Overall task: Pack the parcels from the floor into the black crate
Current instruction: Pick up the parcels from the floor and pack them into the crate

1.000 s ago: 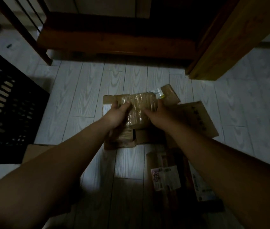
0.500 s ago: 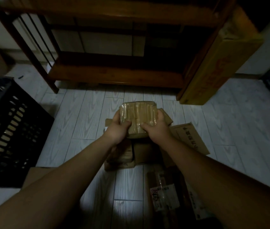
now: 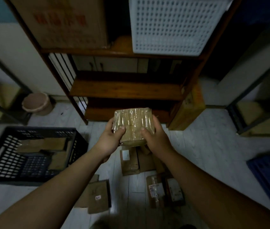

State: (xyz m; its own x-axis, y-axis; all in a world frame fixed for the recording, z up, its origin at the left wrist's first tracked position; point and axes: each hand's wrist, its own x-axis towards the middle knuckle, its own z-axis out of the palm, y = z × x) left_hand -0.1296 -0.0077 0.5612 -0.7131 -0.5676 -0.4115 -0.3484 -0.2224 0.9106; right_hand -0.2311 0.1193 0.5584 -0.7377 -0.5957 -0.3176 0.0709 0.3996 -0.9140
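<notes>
While both hands [image 3: 109, 139] grip it, the taped parcel [image 3: 133, 124] hangs above the floor [image 3: 205, 139].

storeroom: shelving [image 3: 127, 87], stacked cartons [image 3: 61, 22]

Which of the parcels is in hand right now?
The tape-wrapped square parcel, gripped by left hand and right hand; the rest lie on the floor or in the black crate.

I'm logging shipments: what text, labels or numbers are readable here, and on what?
Nothing reads clearly.
Large red characters on the cardboard box, top shelf: too blurred to read.
White labels on the floor parcels: too small and blurred.
Dark print on the yellow carton: unreadable.
The taped parcel being held: no text visible.
</notes>
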